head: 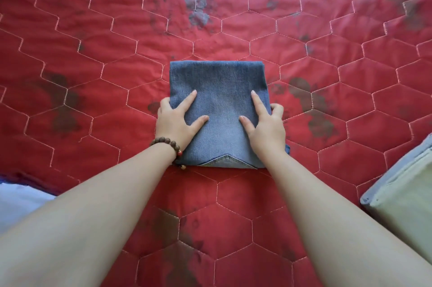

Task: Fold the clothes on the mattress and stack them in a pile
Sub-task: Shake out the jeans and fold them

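Observation:
A folded blue denim garment [217,86] lies as a compact rectangle in the middle of the red quilted mattress [93,53]. My left hand [175,121] holds its left edge, thumb and forefinger flat on top and the other fingers curled over the side. My right hand [266,123] holds the right edge the same way. A wooden bead bracelet [167,143] is on my left wrist. The garment's near edge shows a lighter, pointed seam.
A folded pile of pale green and grey-blue cloth [404,195] sits at the right edge of the mattress. A light blue-white cloth [21,202] shows at the lower left. Dark stains mark the mattress cover in several places.

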The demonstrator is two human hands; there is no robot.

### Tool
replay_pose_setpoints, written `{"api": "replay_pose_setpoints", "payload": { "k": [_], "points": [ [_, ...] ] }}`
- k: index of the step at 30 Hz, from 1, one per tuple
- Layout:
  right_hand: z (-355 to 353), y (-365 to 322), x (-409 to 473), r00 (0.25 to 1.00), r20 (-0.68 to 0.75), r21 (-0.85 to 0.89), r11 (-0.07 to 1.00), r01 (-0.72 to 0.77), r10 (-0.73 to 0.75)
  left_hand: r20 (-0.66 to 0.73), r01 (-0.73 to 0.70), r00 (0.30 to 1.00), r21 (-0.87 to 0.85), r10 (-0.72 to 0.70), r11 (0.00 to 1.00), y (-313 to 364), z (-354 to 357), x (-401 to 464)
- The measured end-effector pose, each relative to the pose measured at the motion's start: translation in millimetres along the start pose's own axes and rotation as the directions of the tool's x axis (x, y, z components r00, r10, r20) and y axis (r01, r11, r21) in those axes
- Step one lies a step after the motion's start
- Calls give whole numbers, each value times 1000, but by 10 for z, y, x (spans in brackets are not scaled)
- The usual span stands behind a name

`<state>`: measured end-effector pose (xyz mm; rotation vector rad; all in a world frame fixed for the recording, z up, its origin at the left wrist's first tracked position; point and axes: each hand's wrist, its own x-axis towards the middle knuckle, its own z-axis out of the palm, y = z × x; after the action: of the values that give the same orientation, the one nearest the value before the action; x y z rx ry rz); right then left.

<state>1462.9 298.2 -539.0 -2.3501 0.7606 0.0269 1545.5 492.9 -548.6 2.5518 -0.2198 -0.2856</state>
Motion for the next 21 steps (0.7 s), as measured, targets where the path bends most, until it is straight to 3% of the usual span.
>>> {"api": "replay_pose_setpoints", "payload": {
  "k": [4,7,10,17,21],
  "points": [
    [-46,103,-189,994,104,21,999,-48,45,94,27,995,-30,-25,999,-56,-64,-186],
    [-81,198,-482,987,156,141,987,-73,51,170,17,985,-13,-15,1000,-119,-129,-421],
    [-161,225,-862,986,158,205,975,-90,57,168,-12,986,13,9,1000,-92,-188,-767],
    [-974,433,-1681,981,33,177,965,-192,189,249,-130,960,-11,129,991,637,-299,-1464],
    [-1700,780,-1970,950,-119,197,945,-261,287,353,-277,889,-90,291,957,1474,-237,-1617]
  ]
}}
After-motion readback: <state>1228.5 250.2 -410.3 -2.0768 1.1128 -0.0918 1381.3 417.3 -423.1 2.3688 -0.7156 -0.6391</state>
